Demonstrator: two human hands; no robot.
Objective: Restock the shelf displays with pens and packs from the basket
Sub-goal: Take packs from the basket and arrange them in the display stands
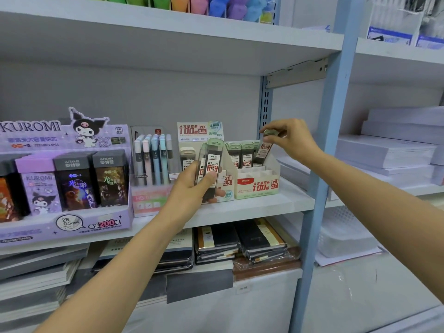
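Left hand (188, 188) grips lead packs (212, 162); right hand (294, 138) pinches another pack (263, 150).

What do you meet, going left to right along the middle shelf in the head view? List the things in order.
Kuromi display box → pastel pen display → left hand gripping lead cases → 0.7 lead display box → right hand pinching one lead case → blue shelf upright → white paper stacks.

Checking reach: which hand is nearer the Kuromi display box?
Left. The left hand is right of the Kuromi display box; the right hand is much farther right.
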